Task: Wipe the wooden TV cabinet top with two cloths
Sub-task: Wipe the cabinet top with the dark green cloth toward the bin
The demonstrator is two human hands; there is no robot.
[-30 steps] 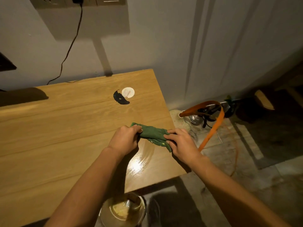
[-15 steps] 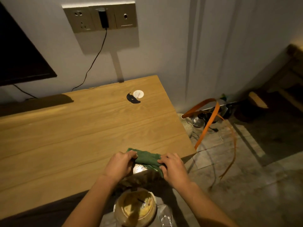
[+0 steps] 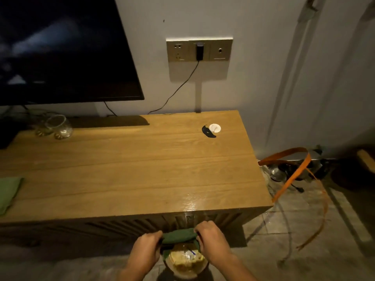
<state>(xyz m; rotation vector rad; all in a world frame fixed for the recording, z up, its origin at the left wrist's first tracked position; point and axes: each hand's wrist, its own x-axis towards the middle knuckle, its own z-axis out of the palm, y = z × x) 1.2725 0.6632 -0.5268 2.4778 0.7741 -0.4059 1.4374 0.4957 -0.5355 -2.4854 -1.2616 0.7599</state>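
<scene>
A dark green cloth [image 3: 178,236], rolled into a thick bar, is held in front of the cabinet, off its top. My left hand [image 3: 147,251] grips its left end and my right hand [image 3: 212,239] grips its right end. The cloth hangs just above a round bowl [image 3: 185,262] with yellowish contents. The wooden TV cabinet top [image 3: 132,169] lies beyond, with a wet shiny patch [image 3: 192,200] near its front right edge. A second, light green cloth [image 3: 8,192] lies flat at the cabinet's far left.
A dark TV [image 3: 65,47] hangs over the back left. A glass bowl [image 3: 57,126] stands below it. A white disc with a black piece [image 3: 212,129] lies at the back right. A wall socket [image 3: 198,49] has a plugged cable. Orange strap [image 3: 292,173] and metal items crowd the floor at right.
Both hands drew the dark green cloth back off the cabinet's front right corner and now hold it rolled over the bowl. The view has pulled back and risen, showing the TV.
</scene>
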